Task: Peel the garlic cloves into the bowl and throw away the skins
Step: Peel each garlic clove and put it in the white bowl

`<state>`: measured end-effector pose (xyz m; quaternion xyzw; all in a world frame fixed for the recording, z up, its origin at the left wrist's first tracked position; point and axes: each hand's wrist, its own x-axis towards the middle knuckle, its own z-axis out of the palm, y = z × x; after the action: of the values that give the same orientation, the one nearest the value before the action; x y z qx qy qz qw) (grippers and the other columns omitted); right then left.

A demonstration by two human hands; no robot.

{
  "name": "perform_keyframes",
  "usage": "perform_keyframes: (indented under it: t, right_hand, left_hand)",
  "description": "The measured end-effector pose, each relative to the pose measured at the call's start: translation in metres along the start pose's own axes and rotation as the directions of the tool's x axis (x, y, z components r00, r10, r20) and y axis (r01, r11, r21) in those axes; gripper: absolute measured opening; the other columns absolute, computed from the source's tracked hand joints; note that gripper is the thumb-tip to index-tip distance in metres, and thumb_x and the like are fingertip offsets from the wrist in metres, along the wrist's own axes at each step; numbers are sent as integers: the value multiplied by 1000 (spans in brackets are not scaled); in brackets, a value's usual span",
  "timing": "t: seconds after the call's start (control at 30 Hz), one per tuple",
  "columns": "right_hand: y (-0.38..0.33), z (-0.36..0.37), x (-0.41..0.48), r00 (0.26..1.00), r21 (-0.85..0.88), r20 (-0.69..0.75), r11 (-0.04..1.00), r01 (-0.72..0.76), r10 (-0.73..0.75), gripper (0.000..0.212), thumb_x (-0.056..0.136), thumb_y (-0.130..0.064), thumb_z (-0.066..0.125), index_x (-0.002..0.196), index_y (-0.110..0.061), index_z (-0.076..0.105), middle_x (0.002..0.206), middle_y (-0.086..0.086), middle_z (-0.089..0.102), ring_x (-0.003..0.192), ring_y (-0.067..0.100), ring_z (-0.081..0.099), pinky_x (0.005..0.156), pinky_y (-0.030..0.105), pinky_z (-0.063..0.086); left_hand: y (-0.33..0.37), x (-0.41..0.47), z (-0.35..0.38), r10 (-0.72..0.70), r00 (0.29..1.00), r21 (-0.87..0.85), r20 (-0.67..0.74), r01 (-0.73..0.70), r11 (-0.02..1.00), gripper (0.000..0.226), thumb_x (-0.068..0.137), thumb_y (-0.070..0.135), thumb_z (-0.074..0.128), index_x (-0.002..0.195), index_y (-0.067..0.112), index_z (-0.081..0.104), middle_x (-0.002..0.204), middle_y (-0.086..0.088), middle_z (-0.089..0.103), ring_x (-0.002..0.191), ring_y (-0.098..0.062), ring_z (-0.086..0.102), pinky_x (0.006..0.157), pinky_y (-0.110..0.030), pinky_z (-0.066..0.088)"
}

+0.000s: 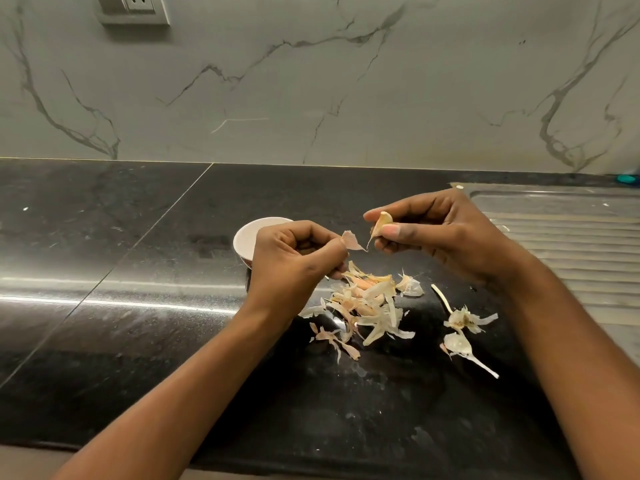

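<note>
My right hand (446, 233) pinches a pale garlic clove (382, 223) between thumb and forefinger, above the black counter. My left hand (294, 261) pinches a strip of skin (351, 241) that still hangs from the clove's lower end. A small white bowl (246, 237) stands on the counter just behind my left hand, which hides much of it; its inside cannot be seen. Below the hands lies a heap of loose skins (367, 303), with some orange-pink unpeeled cloves (362, 284) among them.
Two garlic stem pieces with papery bases (464, 320) lie right of the heap. A steel sink drainboard (568, 244) takes up the right side. A marble wall rises behind the black counter (121, 271), with a socket (138, 5) at top left.
</note>
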<state>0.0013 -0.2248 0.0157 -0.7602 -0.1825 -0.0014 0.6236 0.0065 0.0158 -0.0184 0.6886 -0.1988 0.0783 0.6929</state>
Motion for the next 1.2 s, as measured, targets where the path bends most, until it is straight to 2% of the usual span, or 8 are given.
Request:
perform_keyframes:
  t: [0.1,0.2,0.4,0.53,0.7,0.83,0.97,1.2]
  right_hand:
    - [0,1,0,1000,-13,3,1000,-11,11,37,90,-11,75,126,-6,75,107,14,81,92,25,78,84,31,64]
    - [-2,0,1,1000,-24,14,999,-24,24,33,88,-12,78,120,-5,73,102,17,80,89,29,79,81,34,66]
    - [-1,1,1,999,-53,23,998,-33,34,28,89,-7,80,116,-2,74,103,19,80,95,37,79,85,41,67]
    - [-1,4,2,998,-80,30,996,-45,48,29,87,-5,83,114,-3,76,104,16,81,97,34,80,89,42,67]
    - [-3,7,0,998,-92,43,995,-35,39,28,85,-4,83,113,-3,79,106,12,82,100,29,80,88,34,66]
    - [-2,8,0,998,-106,51,994,-22,27,28,85,-2,82,113,-2,79,105,11,82,100,30,80,89,37,66]
    - [-3,7,0,998,-119,59,993,-18,25,27,86,-3,81,113,-2,80,104,11,83,96,28,80,82,31,66]
    - [-3,6,1,996,-137,85,990,-17,29,29,86,-8,80,114,-2,79,104,13,82,95,33,80,85,40,67]
  left_hand:
    - [-3,0,2,0,1000,49,8,0,999,9,90,-4,75,82,1,78,71,-13,75,62,-28,73,62,-29,62]
    - [-6,0,3,15,1000,118,22,-17,993,8,86,-4,77,85,4,79,73,-8,76,64,-28,74,65,-34,65]
    - [-11,2,0,78,996,150,45,-84,985,25,85,-11,72,96,10,80,87,-3,79,79,-22,77,77,-35,66]
    - [-11,3,1,78,995,99,67,-84,992,24,94,-8,65,99,8,82,85,-5,80,76,-26,76,74,-37,66]
    - [-9,2,1,74,991,66,116,-82,994,10,94,6,77,103,5,82,86,-7,80,76,-28,76,69,-36,65]
    - [-12,2,1,47,990,75,132,-58,996,10,94,4,77,102,3,81,83,-6,80,74,-26,77,70,-34,65]
    - [-11,2,0,64,986,60,154,-74,995,9,94,4,76,101,2,81,82,-7,80,71,-24,77,69,-32,65]
    - [-10,1,0,65,985,40,159,-72,997,8,94,4,75,98,1,81,79,-10,79,70,-26,76,67,-33,65]
